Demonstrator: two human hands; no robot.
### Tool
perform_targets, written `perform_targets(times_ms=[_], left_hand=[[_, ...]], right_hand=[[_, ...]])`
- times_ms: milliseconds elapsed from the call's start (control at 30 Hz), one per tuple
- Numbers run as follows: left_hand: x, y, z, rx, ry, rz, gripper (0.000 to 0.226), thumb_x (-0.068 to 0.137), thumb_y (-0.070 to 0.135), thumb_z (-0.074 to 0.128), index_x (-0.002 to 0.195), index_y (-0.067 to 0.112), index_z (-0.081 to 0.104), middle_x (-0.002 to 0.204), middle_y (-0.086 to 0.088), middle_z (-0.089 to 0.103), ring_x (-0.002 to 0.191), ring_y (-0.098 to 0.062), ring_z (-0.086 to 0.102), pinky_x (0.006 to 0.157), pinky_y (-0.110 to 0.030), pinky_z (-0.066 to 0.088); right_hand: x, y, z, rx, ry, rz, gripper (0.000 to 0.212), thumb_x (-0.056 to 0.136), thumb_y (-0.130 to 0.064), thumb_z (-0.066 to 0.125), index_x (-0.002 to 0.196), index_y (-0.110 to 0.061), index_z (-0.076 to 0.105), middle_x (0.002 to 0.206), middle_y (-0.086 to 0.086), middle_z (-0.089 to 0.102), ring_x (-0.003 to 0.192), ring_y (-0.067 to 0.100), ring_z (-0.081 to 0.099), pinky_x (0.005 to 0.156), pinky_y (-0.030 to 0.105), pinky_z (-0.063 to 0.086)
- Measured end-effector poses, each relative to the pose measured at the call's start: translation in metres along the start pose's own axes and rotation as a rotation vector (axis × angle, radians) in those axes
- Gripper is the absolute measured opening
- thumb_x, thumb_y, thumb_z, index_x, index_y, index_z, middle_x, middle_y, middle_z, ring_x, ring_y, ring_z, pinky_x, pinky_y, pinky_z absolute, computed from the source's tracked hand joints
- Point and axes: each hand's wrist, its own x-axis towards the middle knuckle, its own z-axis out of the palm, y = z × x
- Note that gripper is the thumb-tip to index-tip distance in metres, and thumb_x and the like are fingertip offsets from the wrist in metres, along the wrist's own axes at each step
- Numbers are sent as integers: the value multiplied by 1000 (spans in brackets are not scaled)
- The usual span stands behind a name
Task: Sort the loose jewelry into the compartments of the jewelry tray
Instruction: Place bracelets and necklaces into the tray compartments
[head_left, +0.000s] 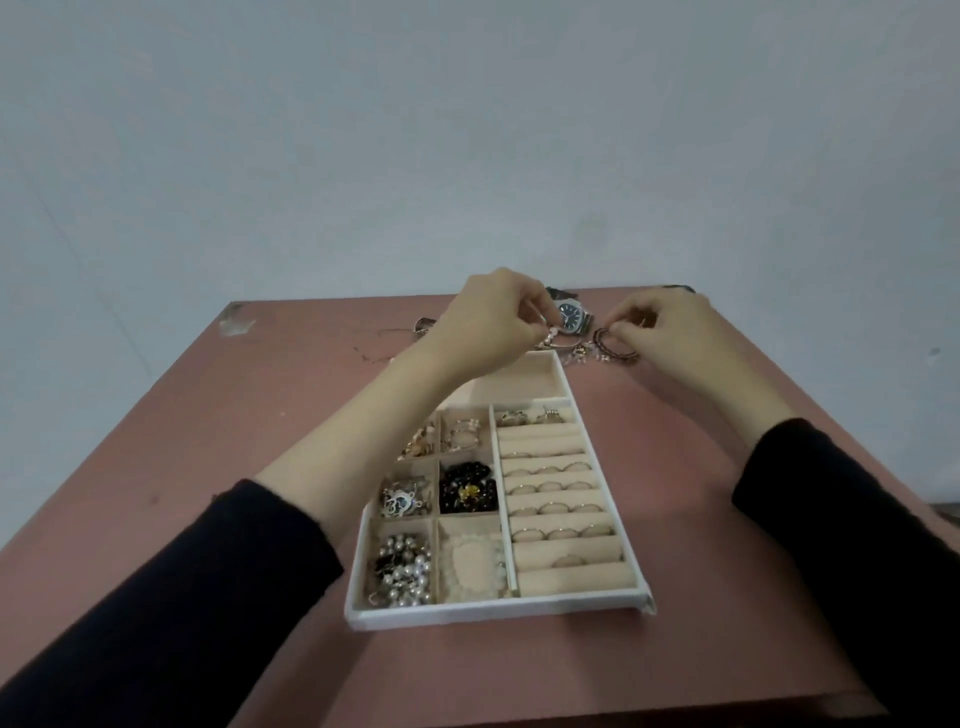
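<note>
While both my arms reach over the tray (498, 609) toward the far edge of the table (208, 426), my left hand (488, 322) pinches a small pale piece at its fingertips, too blurred to name, above the tray's far end. My right hand (670, 332) pinches at the dark bracelet (615, 345), which lies on the table just past the tray's far right corner; whether it is lifted off the surface I cannot tell.

Between my hands sits a watch (571, 314) with a blue dial, close to the back edge. A bangle (558, 344) and a tangle of small charms (584, 354) lie just below it, near the bracelet. More loose pieces (423, 326) lie left of my left hand, partly hidden by it.

My left forearm crosses the tray's upper left part and covers some of it. The long far compartment (524, 379) shows nothing in the part I can see. On the left side, the small squares hold earrings (421, 440), hoops (464, 435), a silver pendant (402, 500), black beads (467, 488), pearls (402, 569) and a white bracelet (475, 566). On the right, rings (553, 487) stand in the padded rolls, several rows filled.
</note>
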Motion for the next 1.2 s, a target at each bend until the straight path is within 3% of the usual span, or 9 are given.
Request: perform_targets(times_ms=[100,200,433,633,767,900,1100,1200], left_hand=[[19,-5,11,36,0,-10,15,81,5,60,90,12,71,81,-5,68,79,-16,63,72,-23,48],[33,-7,20,80,-36,-14,9,79,10,66,86,11,71,80,-5,68,72,-13,60,63,-18,44],[53,-5,44,255,-158,-30,10,73,16,71,83,17,73,87,-6,73,85,-20,64,72,-28,48],[58,-5,51,302,-146,-36,16,72,16,71,87,20,74,91,-6,72,89,-23,64,71,-28,48],[60,-8,52,347,-153,-51,18,69,18,75,87,21,74,92,-5,71,89,-23,63,68,-27,46],[61,-9,54,397,-142,-63,21,70,21,74,90,16,72,96,-8,69,92,-27,62,75,-33,51],[59,-3,56,438,-173,-69,26,79,21,68,103,12,66,106,-13,65,100,-31,59,78,-34,46],[54,4,58,599,-178,2,23,88,14,55,109,8,59,115,-14,60,108,-33,54,74,-34,39]], right_hand=[[4,10,11,-208,-67,-106,12,79,-16,63,83,-22,73,76,-3,55,83,19,54,71,26,39],[6,12,16,-311,-89,-125,13,82,-28,64,92,-27,70,79,-3,48,90,19,44,78,36,43],[6,17,16,-373,-105,-72,11,82,-33,63,85,-24,67,83,-4,41,100,21,42,78,32,38],[4,16,9,-381,-114,-50,11,79,-27,61,70,-21,63,74,-8,40,90,18,41,70,29,32],[5,18,5,-130,-44,34,13,75,-23,63,62,-22,60,66,-11,55,75,14,51,67,29,42],[5,12,-1,250,120,98,7,78,-13,60,72,-14,64,66,2,65,56,8,55,53,10,40],[9,10,-2,549,237,162,8,79,-7,59,74,-13,60,64,2,63,55,6,57,54,16,46],[8,9,-2,636,266,160,12,80,-3,57,74,-14,57,62,2,63,54,2,58,53,17,47]])
